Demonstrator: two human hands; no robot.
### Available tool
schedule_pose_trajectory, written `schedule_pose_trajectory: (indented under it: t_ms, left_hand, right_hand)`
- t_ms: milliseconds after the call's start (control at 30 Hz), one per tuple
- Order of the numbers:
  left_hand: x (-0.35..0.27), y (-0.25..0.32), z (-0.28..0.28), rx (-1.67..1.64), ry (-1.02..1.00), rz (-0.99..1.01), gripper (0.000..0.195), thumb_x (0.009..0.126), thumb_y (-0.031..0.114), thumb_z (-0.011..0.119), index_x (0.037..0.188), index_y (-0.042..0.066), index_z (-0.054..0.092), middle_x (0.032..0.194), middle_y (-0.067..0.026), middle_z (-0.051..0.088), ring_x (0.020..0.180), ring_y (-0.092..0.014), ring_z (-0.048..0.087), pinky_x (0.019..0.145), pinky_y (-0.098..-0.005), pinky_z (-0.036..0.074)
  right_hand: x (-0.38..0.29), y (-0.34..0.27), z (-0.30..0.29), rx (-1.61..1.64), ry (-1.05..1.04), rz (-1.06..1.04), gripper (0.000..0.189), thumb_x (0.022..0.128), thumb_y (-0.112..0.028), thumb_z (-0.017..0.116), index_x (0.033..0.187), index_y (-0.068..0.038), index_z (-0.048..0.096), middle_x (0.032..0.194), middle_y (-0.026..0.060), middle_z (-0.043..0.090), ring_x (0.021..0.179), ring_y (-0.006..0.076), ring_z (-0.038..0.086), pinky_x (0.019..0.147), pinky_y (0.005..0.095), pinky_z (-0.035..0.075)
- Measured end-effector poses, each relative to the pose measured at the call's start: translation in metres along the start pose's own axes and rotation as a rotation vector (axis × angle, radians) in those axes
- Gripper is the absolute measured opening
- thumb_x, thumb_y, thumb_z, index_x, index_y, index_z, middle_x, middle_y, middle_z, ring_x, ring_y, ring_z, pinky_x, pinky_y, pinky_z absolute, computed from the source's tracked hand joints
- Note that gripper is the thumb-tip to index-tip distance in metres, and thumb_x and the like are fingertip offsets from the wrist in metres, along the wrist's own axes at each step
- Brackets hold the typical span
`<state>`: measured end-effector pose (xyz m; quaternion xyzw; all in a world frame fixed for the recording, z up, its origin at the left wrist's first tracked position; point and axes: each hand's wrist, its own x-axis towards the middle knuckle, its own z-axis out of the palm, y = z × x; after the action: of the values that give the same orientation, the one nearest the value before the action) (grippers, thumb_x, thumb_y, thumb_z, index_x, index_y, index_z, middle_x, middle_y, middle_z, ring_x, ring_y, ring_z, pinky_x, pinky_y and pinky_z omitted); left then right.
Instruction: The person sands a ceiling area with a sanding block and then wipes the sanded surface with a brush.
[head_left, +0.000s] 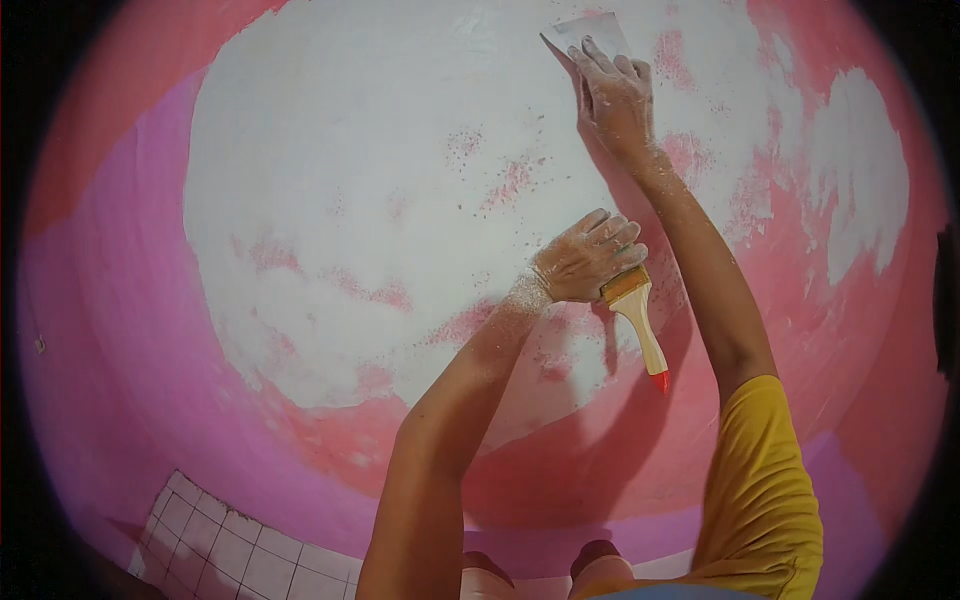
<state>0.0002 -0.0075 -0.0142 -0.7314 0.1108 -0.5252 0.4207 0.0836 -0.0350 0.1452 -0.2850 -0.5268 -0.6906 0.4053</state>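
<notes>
Sandpaper or a flat grey-white sheet (590, 31) lies under the fingers of my right hand (619, 105), high on the wall; whether it is paper or a scraper blade I cannot tell. My left hand (589, 255), dusted white, is closed around the bristle end of a flat paintbrush (637, 315); its wooden handle with a red tip points down. Both hands are against or close to a wall (337, 150) with a large white coated patch, where pink shows through in speckles. The bristles are hidden in my left hand.
Pink and purple paint (142, 300) surrounds the white patch. A second white patch (859, 172) is on the right. White tiles (232, 547) with dark joints run along the lower left. A small fitting (40, 344) is on the far left wall.
</notes>
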Motion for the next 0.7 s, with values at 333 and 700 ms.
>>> schedule_pose_trajectory:
  t_ms: [333, 700]
  left_hand:
    - [-0.004, -0.003, -0.003, -0.04, -0.058, -0.02, 0.031, 0.076, 0.026, 0.061, 0.105, 0.014, 0.058, 0.108, -0.0054, 0.055, 0.107, -0.022, 0.05, 0.093, -0.0389, 0.039]
    - [-0.002, -0.004, -0.002, 0.0, -0.027, -0.001, 0.041, 0.067, 0.03, 0.068, 0.102, 0.012, 0.058, 0.109, -0.0099, 0.055, 0.105, -0.027, 0.052, 0.094, -0.0408, 0.041]
  right_hand:
    - [0.014, -0.011, -0.006, 0.026, -0.009, -0.069, 0.037, 0.082, 0.0, 0.049, 0.117, -0.01, 0.059, 0.112, 0.0153, 0.061, 0.084, 0.0269, 0.056, 0.084, 0.0381, 0.042]
    - [0.012, 0.006, -0.015, 0.11, 0.001, -0.09, 0.028, 0.081, -0.006, 0.058, 0.108, -0.009, 0.064, 0.116, 0.0044, 0.063, 0.082, 0.0224, 0.057, 0.081, 0.0326, 0.042]
